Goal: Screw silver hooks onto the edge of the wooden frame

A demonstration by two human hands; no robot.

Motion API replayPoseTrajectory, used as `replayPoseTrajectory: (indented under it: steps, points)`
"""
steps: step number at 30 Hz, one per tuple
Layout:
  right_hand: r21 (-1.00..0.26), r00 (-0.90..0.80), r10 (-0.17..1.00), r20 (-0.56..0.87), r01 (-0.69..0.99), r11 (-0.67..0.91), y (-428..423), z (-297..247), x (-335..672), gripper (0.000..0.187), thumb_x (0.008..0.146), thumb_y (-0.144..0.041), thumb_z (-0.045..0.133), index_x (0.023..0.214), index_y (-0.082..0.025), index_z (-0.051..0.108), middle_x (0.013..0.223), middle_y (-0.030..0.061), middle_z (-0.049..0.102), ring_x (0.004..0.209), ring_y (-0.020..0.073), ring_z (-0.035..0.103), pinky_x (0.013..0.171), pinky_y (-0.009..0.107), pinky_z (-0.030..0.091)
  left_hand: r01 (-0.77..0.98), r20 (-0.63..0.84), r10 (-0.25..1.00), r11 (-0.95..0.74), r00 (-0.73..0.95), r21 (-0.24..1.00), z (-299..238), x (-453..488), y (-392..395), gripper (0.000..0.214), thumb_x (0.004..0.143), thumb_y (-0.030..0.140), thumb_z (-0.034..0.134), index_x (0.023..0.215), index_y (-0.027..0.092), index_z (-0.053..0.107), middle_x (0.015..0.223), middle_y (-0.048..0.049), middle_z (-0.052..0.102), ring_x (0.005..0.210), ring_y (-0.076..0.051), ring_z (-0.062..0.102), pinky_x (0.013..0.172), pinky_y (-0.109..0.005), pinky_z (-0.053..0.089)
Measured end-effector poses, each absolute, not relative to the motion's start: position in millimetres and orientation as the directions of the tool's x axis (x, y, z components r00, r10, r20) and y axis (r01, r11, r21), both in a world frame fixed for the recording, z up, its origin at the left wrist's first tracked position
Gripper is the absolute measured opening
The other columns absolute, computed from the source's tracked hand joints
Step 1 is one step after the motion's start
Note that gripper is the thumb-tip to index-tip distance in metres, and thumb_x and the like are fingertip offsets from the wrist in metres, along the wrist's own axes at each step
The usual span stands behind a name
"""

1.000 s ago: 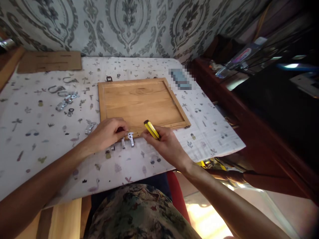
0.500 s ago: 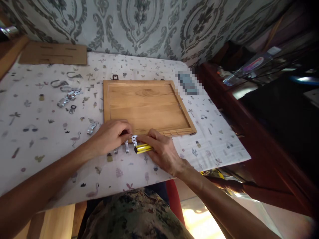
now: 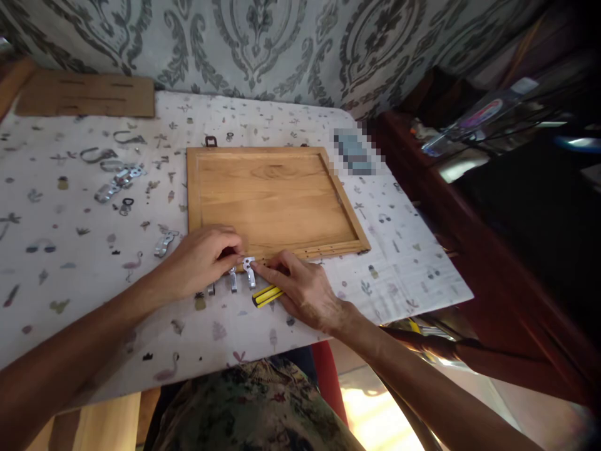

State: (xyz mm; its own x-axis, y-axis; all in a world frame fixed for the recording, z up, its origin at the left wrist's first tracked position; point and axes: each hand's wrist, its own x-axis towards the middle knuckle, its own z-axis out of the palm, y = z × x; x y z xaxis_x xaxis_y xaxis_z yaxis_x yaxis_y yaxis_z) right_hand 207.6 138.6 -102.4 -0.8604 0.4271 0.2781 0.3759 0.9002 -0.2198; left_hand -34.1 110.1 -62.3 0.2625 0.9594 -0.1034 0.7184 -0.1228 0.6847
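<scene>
A wooden picture frame [image 3: 272, 194] lies back-side up on the table. At its near edge are small silver metal clips [image 3: 250, 274], side by side. My left hand [image 3: 201, 260] is closed, thumb and fingertips pinched at the left side of the rightmost clip; whatever is between them is hidden. My right hand [image 3: 305, 288] curls around a yellow-and-black screwdriver [image 3: 267, 296], of which only the handle end shows. Its index finger touches the right side of the same clip. Left of my left hand lies another silver clip [image 3: 165, 243].
More metal clips [image 3: 117, 181] and small rings lie on the left. A cardboard piece [image 3: 87, 94] is at the back left, a blurred-out item [image 3: 354, 152] right of the frame. A plastic bottle [image 3: 479, 119] lies on dark furniture [image 3: 413, 181] at right.
The view has shifted slightly, so things at left appear further left. The screwdriver handle has tilted lower in my right hand, whose index finger now presses beside the clip.
</scene>
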Motion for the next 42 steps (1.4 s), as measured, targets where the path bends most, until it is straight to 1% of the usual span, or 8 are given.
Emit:
replayPoseTrajectory:
  steps: [6,16,23,28,33,35,39,42]
  points:
    - [-0.237,-0.863,0.443,0.244,0.390,0.890,137,-103,207,0.044,0.098,-0.013,0.041,0.135,-0.020,0.064,0.098,0.0092,0.064,0.078,0.0170,0.059,0.063,0.027,0.050,0.703,-0.112,0.956,-0.118,0.273,0.702,-62,-35,110,0.014,0.088,0.014,0.063,0.076,0.017,0.068,0.077,-0.0001,0.065,0.075,-0.015,0.058,0.068,-0.027,0.038]
    - [-0.163,-0.867,0.434,0.245,0.404,0.900,135,-103,206,0.044,0.098,-0.012,0.043,0.137,-0.020,0.061,0.100,0.0083,0.063,0.080,0.0165,0.060,0.061,0.025,0.048,0.709,-0.076,0.957,-0.153,0.280,0.688,-65,-36,110,0.014,0.087,0.013,0.063,0.075,0.017,0.067,0.074,0.0005,0.065,0.070,-0.014,0.057,0.065,-0.026,0.037]
    - [-0.161,-0.860,0.411,0.303,0.378,0.912,133,-104,205,0.045,0.097,-0.009,0.042,0.137,-0.017,0.060,0.097,0.0089,0.061,0.079,0.0174,0.058,0.061,0.027,0.049,0.728,-0.103,0.957,-0.133,0.270,0.672,-61,-34,110,0.014,0.087,0.012,0.064,0.074,0.017,0.067,0.077,0.0000,0.065,0.073,-0.014,0.057,0.066,-0.027,0.037]
    - [-0.174,-0.863,0.423,0.275,0.388,0.905,134,-105,205,0.046,0.095,-0.008,0.046,0.137,-0.022,0.062,0.098,0.0075,0.061,0.079,0.0168,0.058,0.061,0.026,0.048,0.724,-0.092,0.957,-0.143,0.274,0.675,-62,-34,109,0.015,0.087,0.014,0.061,0.073,0.017,0.067,0.077,-0.0005,0.066,0.074,-0.015,0.058,0.066,-0.026,0.038]
    - [-0.170,-0.860,0.449,0.241,0.418,0.893,134,-104,205,0.047,0.095,-0.008,0.046,0.136,-0.024,0.062,0.098,0.0073,0.062,0.078,0.0163,0.059,0.060,0.025,0.047,0.680,0.024,0.977,-0.165,0.211,0.715,-54,-43,108,0.021,0.095,0.024,0.052,0.083,0.017,0.068,0.082,-0.0015,0.068,0.073,-0.015,0.060,0.067,-0.027,0.042]
    - [-0.158,-0.861,0.453,0.232,0.427,0.891,134,-103,205,0.047,0.095,-0.008,0.046,0.136,-0.024,0.062,0.097,0.0073,0.062,0.078,0.0163,0.059,0.060,0.025,0.046,0.697,0.048,0.980,-0.173,0.195,0.696,-48,-49,108,0.021,0.096,0.026,0.052,0.087,0.018,0.069,0.085,-0.0017,0.069,0.075,-0.015,0.061,0.069,-0.027,0.043]
    - [-0.155,-0.862,0.442,0.249,0.416,0.896,134,-102,204,0.045,0.097,-0.010,0.043,0.135,-0.023,0.063,0.097,0.0077,0.063,0.077,0.0159,0.059,0.061,0.025,0.045,0.793,-0.048,0.964,-0.187,0.262,0.580,-48,-57,109,0.021,0.094,0.023,0.054,0.080,0.018,0.070,0.083,-0.0018,0.069,0.077,-0.016,0.061,0.071,-0.030,0.042]
    - [-0.156,-0.861,0.441,0.255,0.413,0.897,134,-102,204,0.043,0.098,-0.012,0.042,0.134,-0.022,0.063,0.097,0.0083,0.064,0.076,0.0161,0.058,0.061,0.025,0.044,0.804,-0.093,0.950,-0.198,0.298,0.561,-53,-55,109,0.016,0.092,0.020,0.058,0.084,0.020,0.072,0.088,-0.0017,0.072,0.085,-0.018,0.063,0.076,-0.030,0.042]
